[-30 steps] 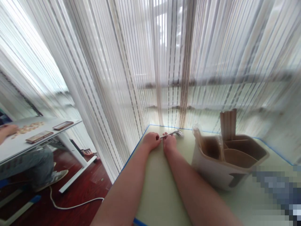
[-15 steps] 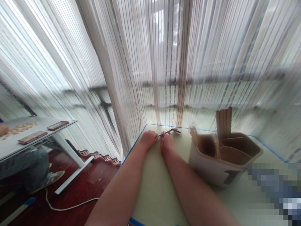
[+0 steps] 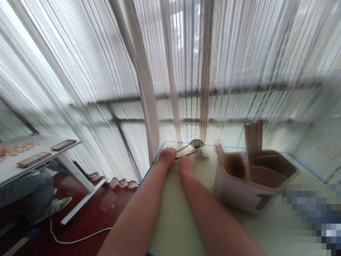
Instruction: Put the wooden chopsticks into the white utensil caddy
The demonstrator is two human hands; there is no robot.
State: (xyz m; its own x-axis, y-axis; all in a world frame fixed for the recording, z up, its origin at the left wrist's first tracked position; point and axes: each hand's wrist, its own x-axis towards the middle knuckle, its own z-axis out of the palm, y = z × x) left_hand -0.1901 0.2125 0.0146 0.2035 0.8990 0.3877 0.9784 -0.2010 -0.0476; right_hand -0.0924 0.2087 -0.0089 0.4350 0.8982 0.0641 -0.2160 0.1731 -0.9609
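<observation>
A metal slotted spoon (image 3: 197, 143) with a round, holed head lies toward the far edge of the table. Its handle runs left to my left hand (image 3: 167, 157), whose fingers are closed around the end. Just below it is a second long-handled metal spoon (image 3: 204, 153), its head shiny and blurred. My right hand (image 3: 187, 163) is closed at this one's handle, fingertips hidden from me. The tip of that handle reaches close to my left fingers; whether they touch it I cannot tell.
On the right stands a beige divided utensil holder (image 3: 255, 192) with brown sticks (image 3: 254, 138) and plastic-wrapped items. The pale green table (image 3: 173, 220) has blue edging, with a sheer curtain (image 3: 183, 71) behind. Left is a white table (image 3: 58, 151) with a person seated at it.
The two metal utensils, close together before, now lie apart, with the slotted head farther back. My right hand has shifted slightly nearer me. The view has turned a little.
</observation>
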